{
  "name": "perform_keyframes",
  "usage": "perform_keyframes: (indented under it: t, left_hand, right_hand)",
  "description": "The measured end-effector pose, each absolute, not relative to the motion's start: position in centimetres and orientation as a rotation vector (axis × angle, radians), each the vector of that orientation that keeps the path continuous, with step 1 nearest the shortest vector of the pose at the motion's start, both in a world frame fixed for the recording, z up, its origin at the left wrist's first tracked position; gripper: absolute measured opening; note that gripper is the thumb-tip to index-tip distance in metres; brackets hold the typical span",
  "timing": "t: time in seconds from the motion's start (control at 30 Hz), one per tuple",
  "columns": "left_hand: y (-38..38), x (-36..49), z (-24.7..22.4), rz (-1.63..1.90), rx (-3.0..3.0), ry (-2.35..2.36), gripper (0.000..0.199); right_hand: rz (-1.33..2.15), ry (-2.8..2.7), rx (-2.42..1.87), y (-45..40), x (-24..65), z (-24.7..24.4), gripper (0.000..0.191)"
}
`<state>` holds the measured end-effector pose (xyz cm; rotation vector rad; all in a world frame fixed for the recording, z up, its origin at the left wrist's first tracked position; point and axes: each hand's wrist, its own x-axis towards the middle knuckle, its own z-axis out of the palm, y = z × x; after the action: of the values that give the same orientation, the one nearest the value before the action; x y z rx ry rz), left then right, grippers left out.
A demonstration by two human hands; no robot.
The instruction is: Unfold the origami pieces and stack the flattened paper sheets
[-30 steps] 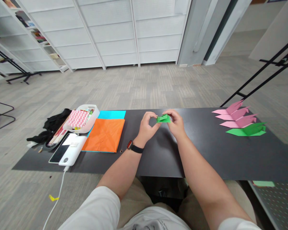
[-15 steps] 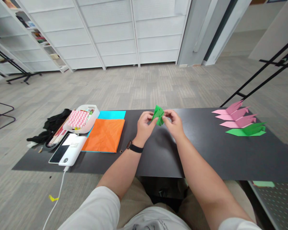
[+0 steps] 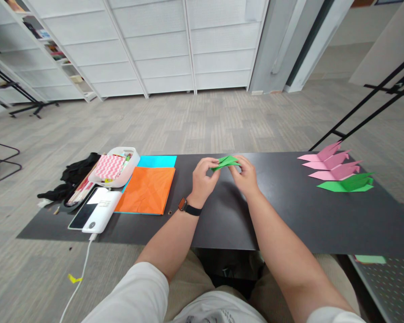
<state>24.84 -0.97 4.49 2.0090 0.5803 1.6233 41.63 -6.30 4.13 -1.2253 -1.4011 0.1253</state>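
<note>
A folded green paper (image 3: 226, 162) is held above the table's far edge, between both hands. My left hand (image 3: 204, 175), wearing a dark watch on the wrist, pinches its left side. On the opposite side, my right hand (image 3: 245, 176) grips it between thumb and fingers. The paper lies nearly flat toward me, with several folded layers showing. To the right stand several pink paper cranes (image 3: 335, 174) in a row, and closest to me in that row is a green paper crane (image 3: 348, 184).
Left of my hands lies orange paper (image 3: 148, 190) over blue paper (image 3: 158, 161). Beside it are a white basket (image 3: 132, 167) with a pink zigzag item, a white power bank (image 3: 103, 211) with a cable, a phone (image 3: 84, 215) and black cloth (image 3: 79, 172). The dark table (image 3: 286, 215) spans the front.
The green paper has turned from a tall, upright pose to a flatter, wider one. Both hands have shifted only slightly and keep hold of it.
</note>
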Motion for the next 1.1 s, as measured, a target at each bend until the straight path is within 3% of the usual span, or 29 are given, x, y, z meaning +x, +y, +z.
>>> perform_keyframes:
  t: [0.23, 0.53, 1.1]
  left_hand:
    - [-0.99, 24.81, 4.39, 1.565, 2.102, 0.563, 0.014]
    - [-0.89, 24.84, 4.29, 1.533, 2.005, 0.562, 0.005]
    - [-1.38, 24.7, 4.63, 1.443, 2.057, 0.569, 0.007]
  right_hand:
    - [0.044, -1.458, -1.282, -6.44, 42.08, 3.77, 0.037]
    - [0.04, -1.499, -1.216, -6.49, 42.54, 4.59, 0.014]
    - [0.142, -1.381, -1.227, -6.5, 42.43, 4.36, 0.014]
